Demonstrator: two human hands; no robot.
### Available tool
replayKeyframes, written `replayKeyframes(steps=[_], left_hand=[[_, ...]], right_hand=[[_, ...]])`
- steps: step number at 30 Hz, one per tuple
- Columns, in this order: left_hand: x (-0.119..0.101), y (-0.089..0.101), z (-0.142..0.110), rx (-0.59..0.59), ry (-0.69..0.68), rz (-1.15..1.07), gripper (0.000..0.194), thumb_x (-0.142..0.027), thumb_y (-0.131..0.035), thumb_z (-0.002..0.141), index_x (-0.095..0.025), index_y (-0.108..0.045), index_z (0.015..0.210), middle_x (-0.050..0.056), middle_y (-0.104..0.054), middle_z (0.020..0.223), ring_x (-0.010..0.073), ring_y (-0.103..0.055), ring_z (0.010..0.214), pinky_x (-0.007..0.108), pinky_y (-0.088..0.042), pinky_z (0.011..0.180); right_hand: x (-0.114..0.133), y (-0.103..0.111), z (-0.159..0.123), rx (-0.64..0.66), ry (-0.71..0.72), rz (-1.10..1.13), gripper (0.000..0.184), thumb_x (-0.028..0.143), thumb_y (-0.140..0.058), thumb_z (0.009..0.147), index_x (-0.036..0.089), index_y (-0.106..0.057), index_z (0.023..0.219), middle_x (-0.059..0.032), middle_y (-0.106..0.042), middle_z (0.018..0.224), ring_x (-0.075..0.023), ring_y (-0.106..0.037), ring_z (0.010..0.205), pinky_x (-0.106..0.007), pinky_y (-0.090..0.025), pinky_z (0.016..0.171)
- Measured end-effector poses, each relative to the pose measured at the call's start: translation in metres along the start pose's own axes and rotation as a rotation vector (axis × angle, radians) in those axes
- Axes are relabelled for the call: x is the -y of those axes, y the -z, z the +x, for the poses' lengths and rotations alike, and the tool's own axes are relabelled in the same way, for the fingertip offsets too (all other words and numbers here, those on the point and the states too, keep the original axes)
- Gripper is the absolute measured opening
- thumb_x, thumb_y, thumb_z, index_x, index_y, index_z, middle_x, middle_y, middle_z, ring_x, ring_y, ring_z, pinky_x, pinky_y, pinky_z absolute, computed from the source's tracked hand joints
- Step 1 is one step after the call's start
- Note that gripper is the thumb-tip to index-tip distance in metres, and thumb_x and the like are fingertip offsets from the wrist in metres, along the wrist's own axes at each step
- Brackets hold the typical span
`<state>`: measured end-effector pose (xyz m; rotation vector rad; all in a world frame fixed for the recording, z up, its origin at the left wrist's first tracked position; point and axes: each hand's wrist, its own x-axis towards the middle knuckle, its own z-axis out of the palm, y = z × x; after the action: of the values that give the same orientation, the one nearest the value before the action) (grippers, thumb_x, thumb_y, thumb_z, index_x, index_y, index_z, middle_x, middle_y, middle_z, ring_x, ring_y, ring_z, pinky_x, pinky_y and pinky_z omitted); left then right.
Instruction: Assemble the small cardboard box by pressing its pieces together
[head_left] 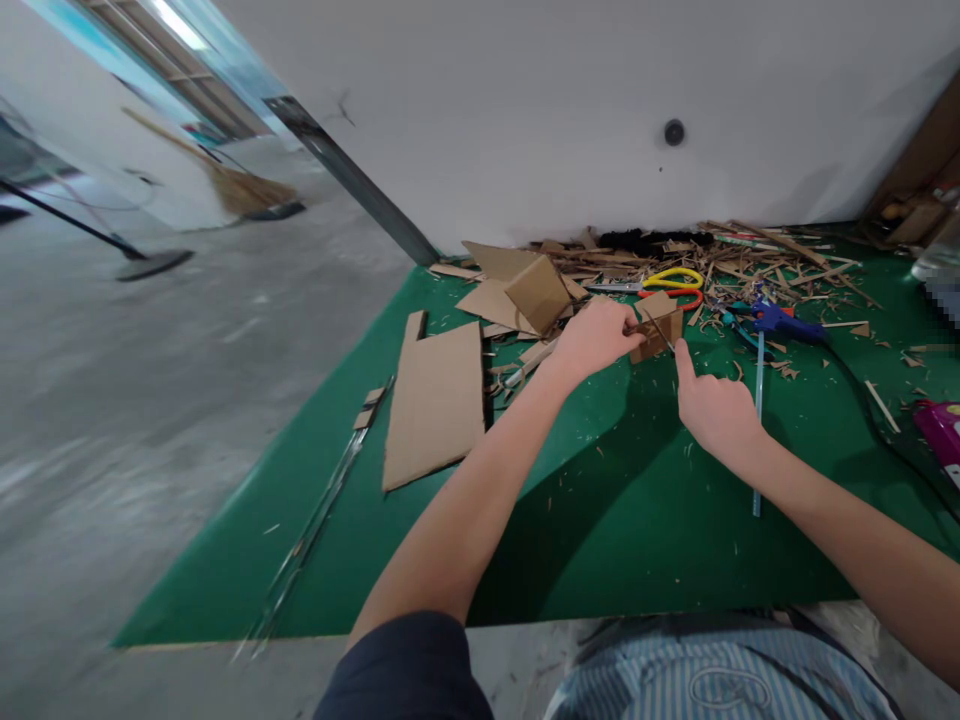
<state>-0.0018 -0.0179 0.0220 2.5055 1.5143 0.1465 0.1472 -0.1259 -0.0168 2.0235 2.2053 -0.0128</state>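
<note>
In front of the scissors (679,282), a cardboard piece (653,343) is being clamped in the left hand's (595,336) fingers, seemingly for steadiness against the right hand's (718,408) extended index finger; whether the right grips cannot be told.

The left hand (596,335) partly hides the small cardboard piece (652,347).

Right of centre, the left hand (596,335) is gripping a small cardboard piece (649,350), while the right hand (716,405) is extending its index finger to the piece's right edge. Scissors (643,287) are lying just behind; a cardboard sheet (439,410) is resting left of centre, and a broom (240,188) is leaning upper left.
</note>
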Motion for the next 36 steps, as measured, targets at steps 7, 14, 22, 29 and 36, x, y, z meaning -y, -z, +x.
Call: replayKeyframes(steps=[7,14,22,29,36], left_hand=[[0.004,-0.002,0.002,-0.027,-0.032,-0.02,0.02,-0.034,-0.059,0.083,-0.017,-0.07,0.087,0.007,-0.073,0.09,0.019,-0.063,0.081,0.03,-0.048,0.074],[0.012,0.005,-0.002,-0.002,-0.09,-0.091,0.019,-0.031,-0.058,0.082,-0.017,-0.07,0.08,0.005,-0.073,0.084,0.0177,-0.064,0.076,0.028,-0.046,0.068],[0.01,0.002,-0.008,-0.038,-0.08,-0.004,0.019,-0.032,-0.055,0.08,-0.018,-0.067,0.077,0.004,-0.071,0.08,0.0164,-0.059,0.066,0.029,-0.043,0.063],[0.011,0.001,-0.009,-0.025,-0.067,0.029,0.021,-0.033,-0.054,0.083,-0.018,-0.069,0.085,0.006,-0.072,0.088,0.0184,-0.063,0.074,0.03,-0.047,0.069],[0.002,-0.001,-0.009,-0.03,-0.052,0.151,0.03,-0.034,-0.047,0.091,-0.016,-0.069,0.082,0.01,-0.071,0.081,0.0226,-0.064,0.075,0.033,-0.049,0.069]], right_hand=[[0.003,0.001,-0.002,-0.012,0.03,0.005,0.077,0.006,-0.034,0.086,0.004,-0.01,0.158,-0.0139,-0.071,0.074,-0.0226,-0.07,0.067,-0.03,-0.052,0.061],[0.003,0.001,-0.002,-0.019,0.038,0.009,0.078,0.004,-0.036,0.084,0.004,-0.013,0.158,-0.0112,-0.069,0.069,-0.0234,-0.07,0.064,-0.031,-0.052,0.059],[0.005,-0.003,-0.002,-0.056,0.053,-0.011,0.076,0.005,-0.034,0.084,0.005,-0.014,0.158,-0.0122,-0.07,0.071,-0.024,-0.071,0.066,-0.032,-0.052,0.06],[0.003,0.0,-0.001,-0.05,0.065,-0.01,0.075,0.005,-0.032,0.085,0.006,-0.014,0.158,-0.0112,-0.069,0.07,-0.0246,-0.071,0.066,-0.034,-0.052,0.06],[0.002,-0.001,-0.001,-0.037,0.053,-0.02,0.075,0.005,-0.034,0.086,0.007,-0.014,0.158,-0.012,-0.07,0.072,-0.0238,-0.071,0.067,-0.033,-0.052,0.062]])
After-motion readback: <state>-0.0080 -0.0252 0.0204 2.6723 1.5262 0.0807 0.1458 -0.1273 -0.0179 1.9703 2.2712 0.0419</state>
